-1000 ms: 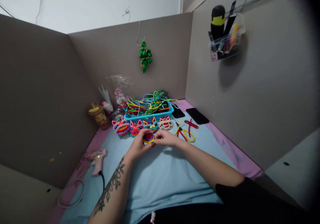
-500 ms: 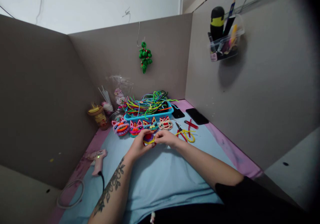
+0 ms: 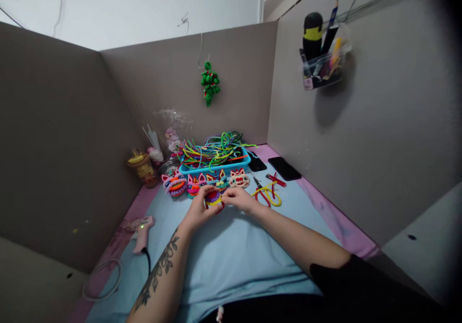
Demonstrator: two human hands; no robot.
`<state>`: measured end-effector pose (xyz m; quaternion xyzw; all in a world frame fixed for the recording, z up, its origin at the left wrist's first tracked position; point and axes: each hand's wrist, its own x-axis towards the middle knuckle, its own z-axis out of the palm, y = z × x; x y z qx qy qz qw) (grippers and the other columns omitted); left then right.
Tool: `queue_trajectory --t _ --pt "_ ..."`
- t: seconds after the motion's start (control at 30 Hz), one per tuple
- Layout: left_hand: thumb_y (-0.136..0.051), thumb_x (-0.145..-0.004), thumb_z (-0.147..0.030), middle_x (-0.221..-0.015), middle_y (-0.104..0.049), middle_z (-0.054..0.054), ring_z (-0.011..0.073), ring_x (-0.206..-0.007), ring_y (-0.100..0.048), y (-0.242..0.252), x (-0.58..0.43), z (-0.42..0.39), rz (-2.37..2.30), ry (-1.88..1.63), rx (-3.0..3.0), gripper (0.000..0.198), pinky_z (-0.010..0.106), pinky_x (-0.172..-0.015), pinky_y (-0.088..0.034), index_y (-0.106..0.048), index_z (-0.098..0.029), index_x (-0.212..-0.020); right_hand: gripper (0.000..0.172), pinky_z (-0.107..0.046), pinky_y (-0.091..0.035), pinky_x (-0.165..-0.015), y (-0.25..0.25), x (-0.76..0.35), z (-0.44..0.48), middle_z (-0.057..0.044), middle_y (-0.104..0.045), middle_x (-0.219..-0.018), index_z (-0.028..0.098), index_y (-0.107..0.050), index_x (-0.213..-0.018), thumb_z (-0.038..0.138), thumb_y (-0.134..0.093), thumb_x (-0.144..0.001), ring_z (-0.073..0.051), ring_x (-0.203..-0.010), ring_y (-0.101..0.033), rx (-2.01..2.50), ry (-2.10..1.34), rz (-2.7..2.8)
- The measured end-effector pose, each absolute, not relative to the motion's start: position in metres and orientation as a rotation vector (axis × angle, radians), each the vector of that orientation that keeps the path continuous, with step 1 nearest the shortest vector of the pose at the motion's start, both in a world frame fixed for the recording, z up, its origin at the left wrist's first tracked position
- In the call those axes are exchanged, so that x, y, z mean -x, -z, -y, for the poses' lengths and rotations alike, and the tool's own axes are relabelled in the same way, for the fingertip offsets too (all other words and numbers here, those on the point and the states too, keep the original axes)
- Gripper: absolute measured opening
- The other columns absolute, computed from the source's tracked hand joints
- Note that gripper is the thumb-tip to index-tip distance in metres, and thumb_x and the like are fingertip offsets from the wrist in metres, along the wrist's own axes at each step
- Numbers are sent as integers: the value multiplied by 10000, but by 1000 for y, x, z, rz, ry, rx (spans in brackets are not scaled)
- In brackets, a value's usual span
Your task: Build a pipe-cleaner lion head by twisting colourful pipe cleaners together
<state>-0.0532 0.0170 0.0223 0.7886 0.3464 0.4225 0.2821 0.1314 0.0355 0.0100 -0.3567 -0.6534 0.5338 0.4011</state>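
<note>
A small round pipe-cleaner piece (image 3: 213, 198) in purple, red and yellow is held just above the cloth, partly covered by fingers. My left hand (image 3: 198, 210) curls around its left side, thumb below and fingers above. At the right edge, my right hand (image 3: 238, 200) pinches the yellow strand of the piece between thumb and fingertips. Just behind my hands stand pipe-cleaner animal heads: a lilac one (image 3: 174, 184), a pink one (image 3: 195, 184), a blue one (image 3: 218, 180) and a cream one (image 3: 238, 178).
A blue basket (image 3: 195, 169) heaped with pipe cleaners (image 3: 212, 150) stands behind. To the right lie scissors (image 3: 260, 190), a red tool (image 3: 276, 180) and a black phone (image 3: 284, 168). At left are a pink glue gun (image 3: 143, 235) and a cup (image 3: 142, 168). Panels enclose the table.
The piece has turned a little in my hands, showing more of its purple and yellow face. My right fingers have shifted slightly left. Other things on the table stay put.
</note>
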Motion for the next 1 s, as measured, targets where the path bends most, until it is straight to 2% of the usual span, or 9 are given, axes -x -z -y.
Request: queue_trajectory --t 0.1,0.17,0.3,0.43,0.6,0.7,0.83,0.93,1.0 --pt "-667 -724 -262 -1137 -571 102 206 -1069 -557 -22 54 -18 -943 -1178 -2073 482 404 -943 -419 -403 -208 -1124 338 -250 -393 -638 -15 -135 -37 -21 -600 -726 134 -640 -774 464 -609 -709 -128 -684 -518 842 -1352 1649" --pt "-667 -724 -267 -1138 -572 104 207 -1070 -558 -22 54 -18 -953 -1187 -2056 478 408 -944 -417 -405 -208 -1118 380 -258 -404 -661 -16 -137 -40 -31 -603 -777 147 -627 -815 512 -589 -716 -136 -719 -524 828 -1297 1548" --pt "-663 -727 -274 -1149 -572 109 212 -1087 -548 -18 55 -21 -992 -1184 -2061 496 422 -952 -404 -390 -212 -1137 334 -251 -402 -646 -15 -141 -46 -17 -557 -772 178 -560 -849 491 -573 -732 -125 -690 -493 836 -1046 1250" --pt "-675 -710 -286 -1159 -577 119 232 -1103 -539 -10 58 -28 -1092 -1122 -2048 566 440 -950 -396 -375 -209 -1183 272 -262 -403 -655 -15 -148 -47 -12 -523 -709 185 -529 -754 454 -506 -786 -131 -676 -477 846 -968 1276" --pt "-755 -605 -299 -1219 -542 136 272 -1141 -506 -4 64 -31 -1175 -981 -2037 723 456 -949 -395 -401 -196 -1227 273 -254 -371 -588 -20 -149 -39 -5 -496 -651 184 -531 -686 415 -460 -812 -122 -601 -429 887 -965 1403" --pt "-770 -587 -316 -1302 -476 131 275 -1214 -438 -8 67 -29 -1118 -949 -2034 753 458 -1006 -341 -418 -213 -1244 262 -265 -384 -643 -25 -146 -34 -5 -508 -657 183 -533 -633 394 -514 -788 -132 -649 -459 874 -906 1495" --pt "-748 -626 -360 -1321 -469 113 271 -1252 -401 -21 69 -26 -964 -998 -1876 672 460 -1033 -311 -462 -245 -1223 196 -275 -394 -679 -23 -142 -33 -17 -550 -718 176 -598 -677 358 -582 -747 -140 -701 -500 848 -893 1597" --pt "-652 -718 -427 -1281 -515 104 251 -1191 -478 -30 77 -30 -719 -1308 -1550 514 449 -968 -392 -481 -269 -1176 175 -264 -390 -640 -17 -139 -34 -14 -560 -724 172 -612 -682 345 -622 -704 -129 -672 -500 882 -916 1595" --pt "-594 -758 -446 -1179 -584 74 223 -1090 -555 -32 88 -36 -681 -1591 -1329 379 423 -881 -458 -516 -284 -1091 182 -251 -381 -606 -15 -139 -34 -3 -551 -693 165 -587 -656 338 -641 -673 -118 -636 -486 898 -965 1557"
